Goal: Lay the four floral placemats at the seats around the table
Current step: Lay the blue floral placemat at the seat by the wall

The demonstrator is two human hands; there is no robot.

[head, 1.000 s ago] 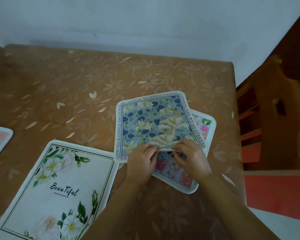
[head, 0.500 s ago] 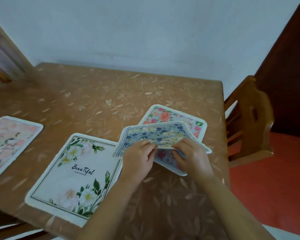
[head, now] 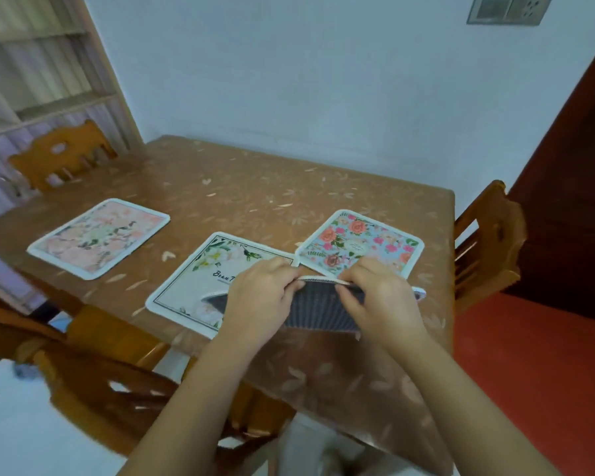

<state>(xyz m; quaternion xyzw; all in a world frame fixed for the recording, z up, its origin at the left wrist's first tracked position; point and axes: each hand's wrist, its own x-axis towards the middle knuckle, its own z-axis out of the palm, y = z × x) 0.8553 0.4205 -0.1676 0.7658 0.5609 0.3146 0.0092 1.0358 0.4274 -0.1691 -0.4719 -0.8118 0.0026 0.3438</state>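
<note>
Both hands hold the blue floral placemat (head: 323, 309) lifted off the table, its dark grey underside facing me. My left hand (head: 258, 297) pinches its top edge on the left, my right hand (head: 378, 297) pinches it on the right. Flat on the brown table (head: 255, 197) lie three more mats. A pale pink one (head: 100, 237) is at the left. A white "Beautiful" mat (head: 200, 276) lies at the near edge, partly behind my left hand. A light blue mat with pink roses (head: 361, 243) sits at the right, just beyond my hands.
Wooden chairs stand at the far left (head: 62, 152), at the right side (head: 488, 245) and at the near left (head: 110, 372). A white wall runs behind the table, and a red floor (head: 529, 355) lies to the right.
The blue placemat has been raised off the rose mat and tipped toward me, so its underside now shows. The view has pulled back and up, and the rose mat is uncovered.
</note>
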